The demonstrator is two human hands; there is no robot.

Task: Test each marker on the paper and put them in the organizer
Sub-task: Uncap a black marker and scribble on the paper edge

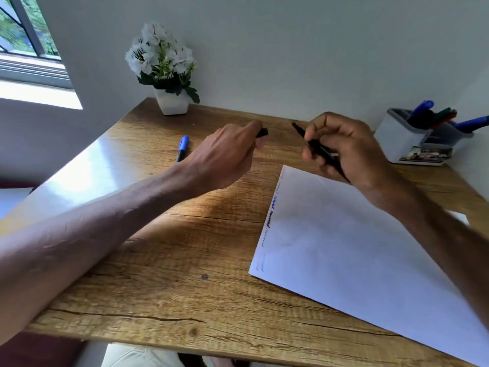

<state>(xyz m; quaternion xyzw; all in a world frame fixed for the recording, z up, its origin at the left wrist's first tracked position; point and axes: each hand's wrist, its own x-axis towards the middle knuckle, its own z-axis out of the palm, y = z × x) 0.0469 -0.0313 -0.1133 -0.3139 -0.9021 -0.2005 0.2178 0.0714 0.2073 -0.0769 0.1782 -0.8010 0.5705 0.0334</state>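
My right hand grips a black marker with its bare tip pointing up and left, above the far corner of the white paper. My left hand pinches the marker's black cap, held a short way apart from the tip. Short scribbles in black, blue and red run along the paper's left edge. A blue marker lies capped on the wooden table just left of my left hand. The grey-white organizer stands at the back right and holds several markers.
A white pot of white flowers stands at the table's back left against the wall. A window is at the upper left. The table's near edge runs along the bottom, with my lap below it.
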